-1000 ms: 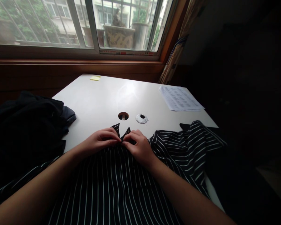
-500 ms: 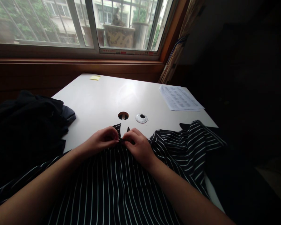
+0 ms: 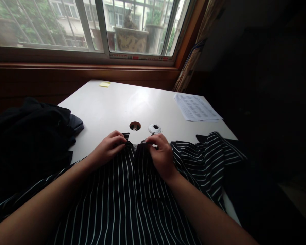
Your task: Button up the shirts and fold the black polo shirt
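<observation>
A black shirt with thin white stripes (image 3: 132, 200) lies spread on the white table (image 3: 112, 105), its collar pointing away from me. My left hand (image 3: 108, 148) pinches the left collar point between thumb and fingers. My right hand (image 3: 162, 154) pinches the right collar point, its fingers curled over the cloth. A narrow gap shows between the two collar halves. One striped sleeve (image 3: 214, 149) trails off to the right, near the table's edge.
A heap of dark clothes (image 3: 30, 136) lies at the left. Beyond the collar are a round cable hole (image 3: 135, 126) and its loose silver cap (image 3: 154, 128). Printed sheets (image 3: 196, 107) rest at the far right, a yellow sticky note (image 3: 104, 84) at the back by the window.
My hands were pressed together at the collar's middle; now they have drawn apart, each pulling a collar half outward and slightly away from me. The collar has opened and flattened.
</observation>
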